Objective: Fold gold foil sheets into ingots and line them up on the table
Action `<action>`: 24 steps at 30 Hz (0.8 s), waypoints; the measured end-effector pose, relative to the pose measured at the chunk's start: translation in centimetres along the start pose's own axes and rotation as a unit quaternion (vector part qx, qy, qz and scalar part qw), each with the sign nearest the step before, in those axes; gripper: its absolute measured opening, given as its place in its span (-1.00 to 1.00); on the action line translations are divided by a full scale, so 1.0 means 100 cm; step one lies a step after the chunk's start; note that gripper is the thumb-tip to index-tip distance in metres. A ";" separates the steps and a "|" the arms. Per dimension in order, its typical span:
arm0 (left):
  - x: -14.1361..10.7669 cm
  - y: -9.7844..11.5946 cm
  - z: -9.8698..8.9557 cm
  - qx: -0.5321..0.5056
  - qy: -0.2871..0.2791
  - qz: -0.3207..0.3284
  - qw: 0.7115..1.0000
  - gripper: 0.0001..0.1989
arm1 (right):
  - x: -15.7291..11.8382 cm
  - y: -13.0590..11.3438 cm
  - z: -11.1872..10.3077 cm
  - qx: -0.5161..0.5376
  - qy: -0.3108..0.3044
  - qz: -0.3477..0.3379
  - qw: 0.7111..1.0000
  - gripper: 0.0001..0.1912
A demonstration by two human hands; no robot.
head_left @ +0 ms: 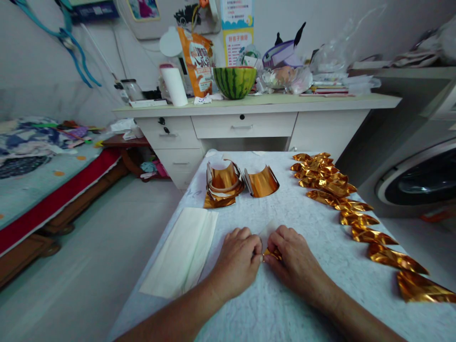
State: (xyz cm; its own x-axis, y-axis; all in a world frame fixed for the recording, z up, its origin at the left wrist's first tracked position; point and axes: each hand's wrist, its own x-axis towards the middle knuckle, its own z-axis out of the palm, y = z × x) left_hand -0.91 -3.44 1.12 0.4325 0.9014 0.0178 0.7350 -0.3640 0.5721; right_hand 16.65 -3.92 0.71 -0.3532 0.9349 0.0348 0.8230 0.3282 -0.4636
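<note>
Foil piece (273,255), gold & small, sits btwn the two sets of fingertips, mostly hidden under the R ones, its L end right at the L thumb & index. R hand (295,252): thumb & index closed on it, other fingers curled over, knuckles up. L hand (239,259): thumb & index pinched narrow at the foil's L tip, rest folded in. Thin see-thru sheet (268,232) sticks out just past the fingertips, btwn both hands; can't tell if it's joined to the foil. Hands nearly touch, wrists low over the cloth (231,320), forearms angling in from lower L & lower R. Just L of the L fingers: white paper (181,251), lying flat. Beyond the fingers: curled foil stack (223,178) and, R of it, curved foil (263,183). Well R of the R fingers: row of twisted gold pieces (358,219), overlapping at the far end, more spread nearer. Farthest past the fingers: white desk (245,126) w/ half watermelon (234,83) on top.
</note>
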 end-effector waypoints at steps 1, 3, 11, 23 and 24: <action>0.000 0.000 0.000 -0.001 -0.001 0.000 1.000 -0.90 | 0.000 0.000 -0.001 0.001 -0.001 0.001 1.000 -0.93; 0.000 0.000 -0.001 0.000 -0.004 0.000 1.000 -0.90 | 0.001 -0.001 -0.002 0.008 -0.002 0.007 1.000 -0.96; 0.000 0.002 -0.002 0.007 -0.013 -0.004 1.000 -0.88 | 0.003 0.006 -0.003 0.057 -0.015 -0.009 0.998 -0.37; 0.001 0.001 -0.002 0.006 -0.011 -0.002 1.000 -0.89 | 0.000 0.014 -0.008 0.100 -0.048 -0.025 0.994 -0.18; 0.001 0.001 -0.002 0.006 -0.010 -0.002 1.000 -0.90 | -0.001 0.014 -0.009 0.104 -0.048 -0.029 0.993 -0.19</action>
State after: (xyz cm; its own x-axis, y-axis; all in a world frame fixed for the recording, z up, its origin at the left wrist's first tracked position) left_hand -0.92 -3.31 1.31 0.4401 0.8979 0.0001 0.7423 -0.3639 0.5626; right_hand 18.19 -3.43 0.83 -0.4462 0.8949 -0.0122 0.6939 0.3373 -0.6361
